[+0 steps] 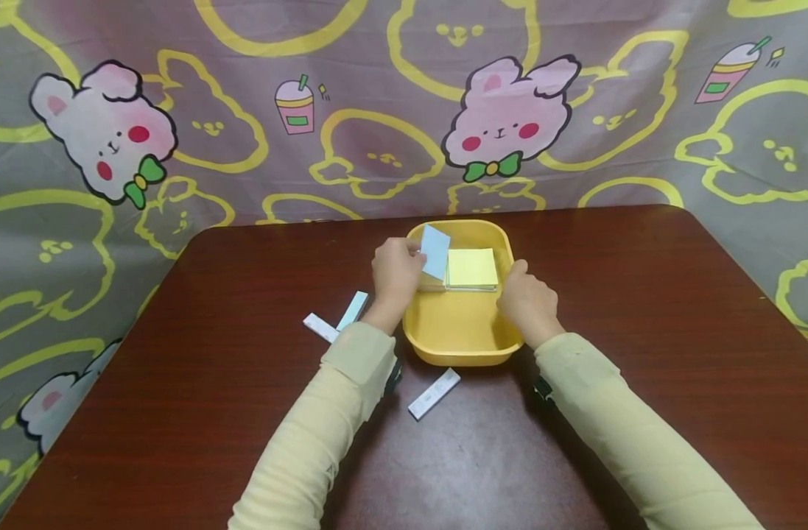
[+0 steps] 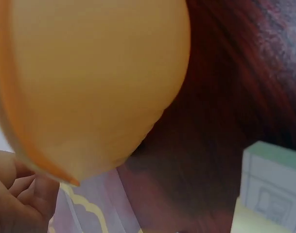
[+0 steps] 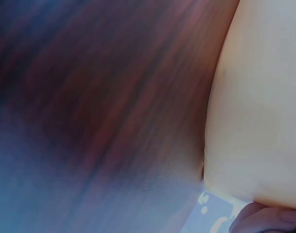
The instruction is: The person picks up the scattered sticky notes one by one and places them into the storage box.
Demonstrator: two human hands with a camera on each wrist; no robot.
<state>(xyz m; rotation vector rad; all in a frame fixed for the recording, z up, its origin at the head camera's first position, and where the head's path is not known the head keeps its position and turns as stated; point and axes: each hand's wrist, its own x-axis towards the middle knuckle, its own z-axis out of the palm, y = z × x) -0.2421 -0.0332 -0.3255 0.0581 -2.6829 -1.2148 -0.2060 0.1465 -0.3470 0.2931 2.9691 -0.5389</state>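
My left hand (image 1: 397, 271) is over the left side of a yellow plastic basin (image 1: 466, 335), pinching a light blue sticky note pad (image 1: 434, 252) that stands tilted inside it. Beside the blue pad, a yellow sticky note pad (image 1: 471, 267) lies flat on top of other pads at the far end of the basin. On the opposite side, my right hand (image 1: 528, 303) grips the basin's right rim with curled fingers. The left wrist view has the basin's outer wall (image 2: 104, 87) with the left fingers (image 2: 45, 194) at its rim; the blue pad is hidden there.
Left of the basin lie two narrow strip pads, one pale green (image 1: 353, 310) and one white (image 1: 320, 327), partly behind the left sleeve. Another white strip pad (image 1: 434, 394) rests in front of the basin. A patterned cloth (image 1: 377, 147) hangs behind the dark wooden table (image 1: 244, 383).
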